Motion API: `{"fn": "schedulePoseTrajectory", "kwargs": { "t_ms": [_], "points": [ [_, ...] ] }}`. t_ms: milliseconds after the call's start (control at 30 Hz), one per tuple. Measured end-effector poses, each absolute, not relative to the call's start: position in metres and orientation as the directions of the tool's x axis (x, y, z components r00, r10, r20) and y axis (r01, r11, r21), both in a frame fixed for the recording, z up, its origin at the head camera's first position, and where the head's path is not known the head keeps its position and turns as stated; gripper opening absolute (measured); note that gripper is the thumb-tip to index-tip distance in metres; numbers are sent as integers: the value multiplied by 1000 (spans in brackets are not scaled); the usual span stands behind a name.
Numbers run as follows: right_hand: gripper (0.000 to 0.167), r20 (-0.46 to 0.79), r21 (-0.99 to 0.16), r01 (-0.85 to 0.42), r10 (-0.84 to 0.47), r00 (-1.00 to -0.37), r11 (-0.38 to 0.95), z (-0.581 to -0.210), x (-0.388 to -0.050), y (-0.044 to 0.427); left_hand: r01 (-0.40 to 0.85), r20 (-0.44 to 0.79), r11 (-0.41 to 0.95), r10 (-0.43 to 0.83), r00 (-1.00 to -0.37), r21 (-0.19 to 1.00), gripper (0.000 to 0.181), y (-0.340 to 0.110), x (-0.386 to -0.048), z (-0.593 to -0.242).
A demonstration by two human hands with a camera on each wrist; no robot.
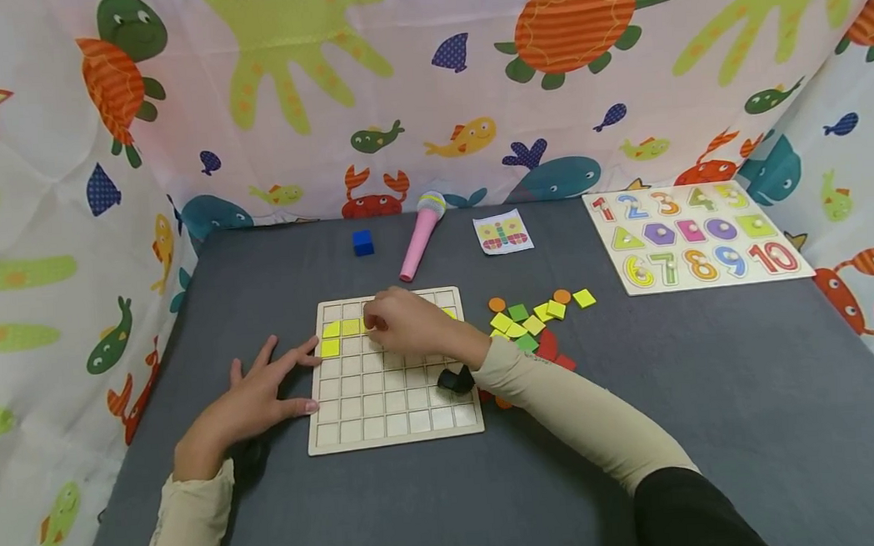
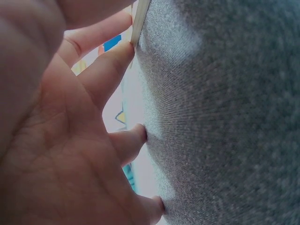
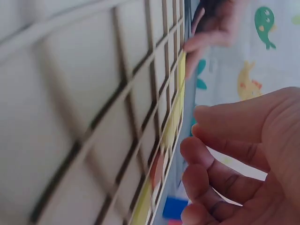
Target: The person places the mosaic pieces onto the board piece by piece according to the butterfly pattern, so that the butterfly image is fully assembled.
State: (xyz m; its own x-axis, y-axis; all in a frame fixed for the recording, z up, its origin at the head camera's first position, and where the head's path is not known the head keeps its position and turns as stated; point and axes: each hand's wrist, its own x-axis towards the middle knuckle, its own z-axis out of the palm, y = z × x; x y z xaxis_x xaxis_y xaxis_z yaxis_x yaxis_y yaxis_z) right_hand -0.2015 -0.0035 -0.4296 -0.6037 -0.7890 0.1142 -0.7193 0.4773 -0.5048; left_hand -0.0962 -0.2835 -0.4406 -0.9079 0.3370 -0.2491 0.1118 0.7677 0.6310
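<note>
A wooden grid board (image 1: 397, 426) lies on the grey table, with yellow square tiles (image 1: 331, 348) in cells at its upper left and one near its upper right. Spread fingers of my left hand (image 1: 253, 401) touch the board's left edge; in the left wrist view, fingertips of the left hand (image 2: 93, 126) meet the board edge (image 2: 139, 26) and the grey cloth. Over the top rows is my right hand (image 1: 418, 324), covering some cells. In the right wrist view the right hand (image 3: 234, 159) has curled fingers, tips gathered near the thumb, with nothing visible between them.
Loose yellow, green, red and orange pieces (image 1: 534, 325) lie right of the board, partly behind the right forearm. Behind it are a blue cube (image 1: 363, 243), a pink toy microphone (image 1: 422, 240) and a butterfly pattern card (image 1: 503, 233). A number puzzle (image 1: 698, 239) lies at the back right.
</note>
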Motion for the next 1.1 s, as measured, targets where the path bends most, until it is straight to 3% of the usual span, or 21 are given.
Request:
{"fn": "schedulePoseTrajectory", "kwargs": {
  "t_ms": [500, 867, 1100],
  "points": [
    [18, 63, -638, -558, -686, -725, 531, -425, -225, 92, 107, -265, 774, 339, -902, 625, 90, -283, -99, -440],
    [32, -67, -605, -463, -622, -780, 647, -431, -237, 154, 112, -258, 770, 342, -904, 628, 92, -284, -97, -441],
    [15, -94, -608, -445, -617, -781, 657, -436, -241, 173, 113, -256, 771, 341, -904, 627, 92, -283, -99, -441]
  ]
}}
